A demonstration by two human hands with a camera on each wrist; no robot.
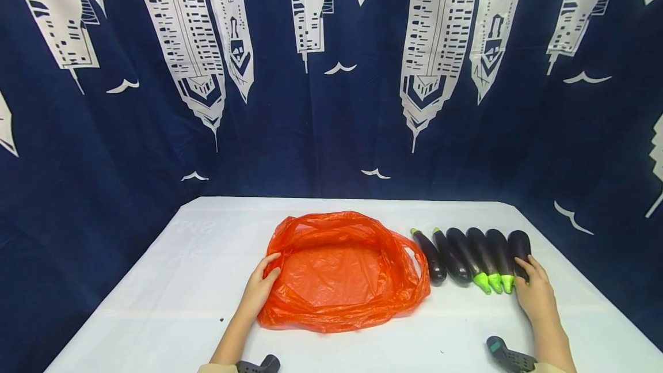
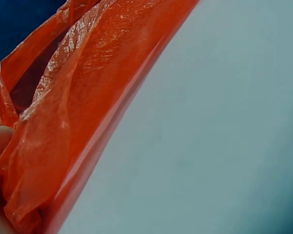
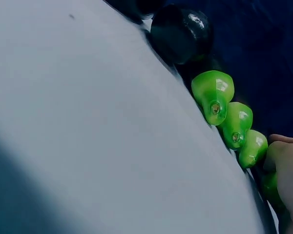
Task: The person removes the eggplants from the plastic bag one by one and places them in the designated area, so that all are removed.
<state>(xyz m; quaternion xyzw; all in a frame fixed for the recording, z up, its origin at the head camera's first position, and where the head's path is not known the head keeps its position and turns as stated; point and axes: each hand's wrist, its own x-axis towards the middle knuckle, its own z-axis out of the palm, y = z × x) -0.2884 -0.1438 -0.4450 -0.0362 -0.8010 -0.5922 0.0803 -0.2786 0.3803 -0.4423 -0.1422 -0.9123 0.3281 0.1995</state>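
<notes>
An orange-red plastic bag [image 1: 331, 318] lies spread on the table with its mouth open upward and a handle loop at its right side. My left hand [image 1: 257, 289] holds the bag's left edge between thumb and fingers; in the left wrist view, the crumpled plastic [image 2: 95, 87] runs up from the thumb. On the right, my right hand [image 1: 536, 292] grips the rightmost eggplant [image 1: 519, 243] around its near end. This eggplant's green cap [image 3: 272, 187] is partly hidden by the fingers. Several more dark eggplants [image 1: 468, 252] lie side by side between it and the bag.
A white-covered table [image 1: 171, 281] carries everything. Behind it hangs a dark blue curtain [image 1: 321, 131] printed with white buildings and birds. Two eggplants nearest the bag [image 1: 429, 255] have their green ends facing away. Dark wrist devices [image 1: 510, 356] are worn on both arms.
</notes>
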